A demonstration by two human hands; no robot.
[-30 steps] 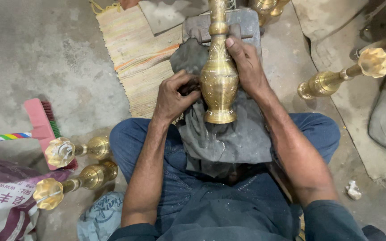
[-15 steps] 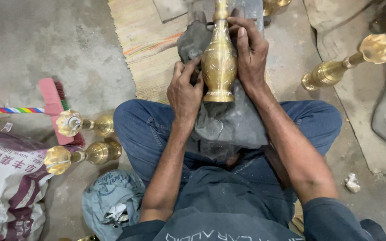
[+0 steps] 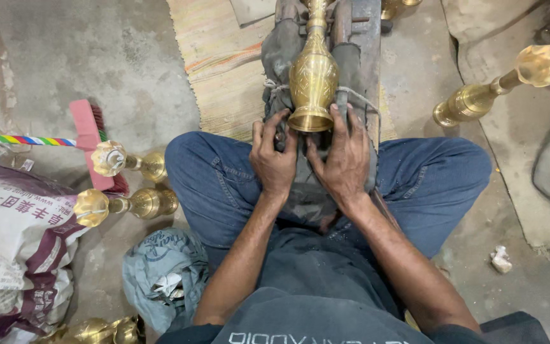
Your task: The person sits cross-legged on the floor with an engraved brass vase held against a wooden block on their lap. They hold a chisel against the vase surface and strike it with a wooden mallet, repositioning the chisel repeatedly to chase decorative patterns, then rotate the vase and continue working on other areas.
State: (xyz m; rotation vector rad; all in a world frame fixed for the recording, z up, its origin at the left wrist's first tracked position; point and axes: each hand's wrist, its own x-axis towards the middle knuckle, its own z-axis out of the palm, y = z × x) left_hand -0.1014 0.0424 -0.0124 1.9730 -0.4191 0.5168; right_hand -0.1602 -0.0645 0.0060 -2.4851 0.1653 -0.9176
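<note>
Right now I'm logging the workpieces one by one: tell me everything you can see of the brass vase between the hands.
The brass vase is golden, shiny and finely engraved, with a bulbous body, a narrow ringed neck and a flared round foot. It lies lengthwise on a dark cloth-wrapped rest, foot toward the person, neck running out of view. The left hand and right hand press the cloth just below the foot, fingertips at its rim.

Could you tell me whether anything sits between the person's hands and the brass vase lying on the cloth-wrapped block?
Nothing visible does. The left hand and right hand rest at the foot of the brass vase, fingers touching its base rim over the grey cloth.
</note>
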